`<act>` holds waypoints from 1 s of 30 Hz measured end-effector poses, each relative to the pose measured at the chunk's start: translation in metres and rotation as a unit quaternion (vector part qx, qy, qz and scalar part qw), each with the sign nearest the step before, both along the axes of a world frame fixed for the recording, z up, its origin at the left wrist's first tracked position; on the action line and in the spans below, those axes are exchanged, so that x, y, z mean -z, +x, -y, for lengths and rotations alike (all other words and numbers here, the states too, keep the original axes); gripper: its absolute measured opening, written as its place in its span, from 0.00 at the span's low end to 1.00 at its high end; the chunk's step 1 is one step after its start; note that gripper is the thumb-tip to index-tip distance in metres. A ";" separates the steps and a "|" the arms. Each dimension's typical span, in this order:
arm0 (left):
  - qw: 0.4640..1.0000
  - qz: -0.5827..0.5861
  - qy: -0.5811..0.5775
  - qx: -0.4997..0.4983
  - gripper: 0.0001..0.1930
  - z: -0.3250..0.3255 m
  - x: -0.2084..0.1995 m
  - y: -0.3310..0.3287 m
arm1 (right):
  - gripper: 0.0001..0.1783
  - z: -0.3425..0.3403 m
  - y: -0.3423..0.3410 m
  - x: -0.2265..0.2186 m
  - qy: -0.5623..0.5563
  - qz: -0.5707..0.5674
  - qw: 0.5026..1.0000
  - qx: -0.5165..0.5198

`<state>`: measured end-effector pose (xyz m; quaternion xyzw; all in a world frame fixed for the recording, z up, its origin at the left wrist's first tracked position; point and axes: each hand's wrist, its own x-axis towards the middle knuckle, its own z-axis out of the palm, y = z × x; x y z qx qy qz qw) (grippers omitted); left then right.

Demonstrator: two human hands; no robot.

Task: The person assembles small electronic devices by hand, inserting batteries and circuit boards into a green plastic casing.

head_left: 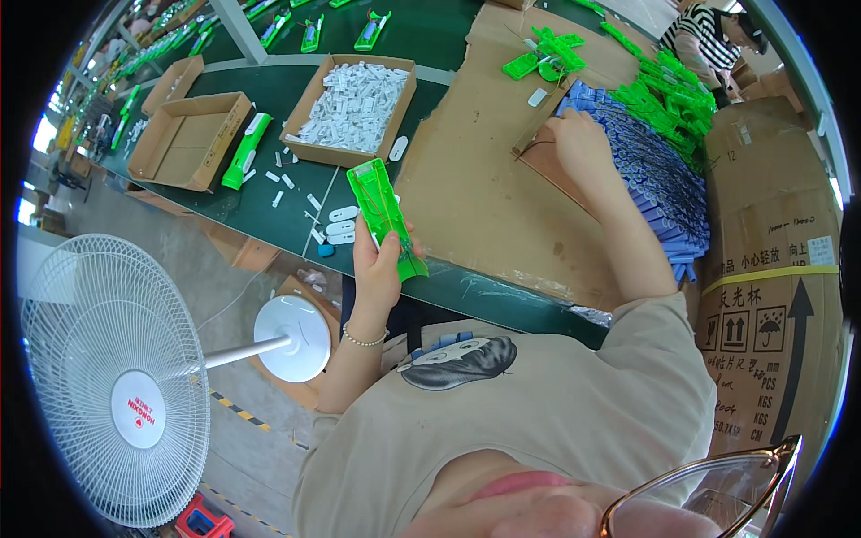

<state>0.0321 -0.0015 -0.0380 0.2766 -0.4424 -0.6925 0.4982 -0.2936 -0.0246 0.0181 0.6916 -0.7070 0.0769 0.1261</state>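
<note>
My left hand (378,273) grips a long, bright green plastic housing (371,190) near the table's front edge. Its hollow side faces up, and thin red wires run along the inside. Further right, my right hand (578,142) reaches to the far left end of a stacked pile of blue wired battery packs (641,170). Those fingers are curled together, and a thin dark wire shows beside them. What they pinch is hidden by the hand itself.
Green housings (673,103) are heaped behind the packs, with more green parts (547,56) on the cardboard sheet (466,161). Left stand a box of small white parts (354,106) and an open carton (193,143). A white fan (117,381) and a tall carton (771,269) flank me.
</note>
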 end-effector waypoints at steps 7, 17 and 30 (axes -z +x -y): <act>0.995 -0.064 0.053 0.051 0.23 -0.003 -0.002 -0.001 | 0.06 0.004 -0.062 0.034 0.042 -0.152 0.986 -0.059; 0.998 -0.025 0.035 0.054 0.25 -0.006 0.001 -0.002 | 0.12 0.012 -0.013 0.001 -0.084 0.185 0.973 -0.109; 0.997 0.068 0.001 0.023 0.24 -0.010 0.001 -0.007 | 0.19 -0.019 0.154 -0.034 0.160 0.762 0.617 -0.118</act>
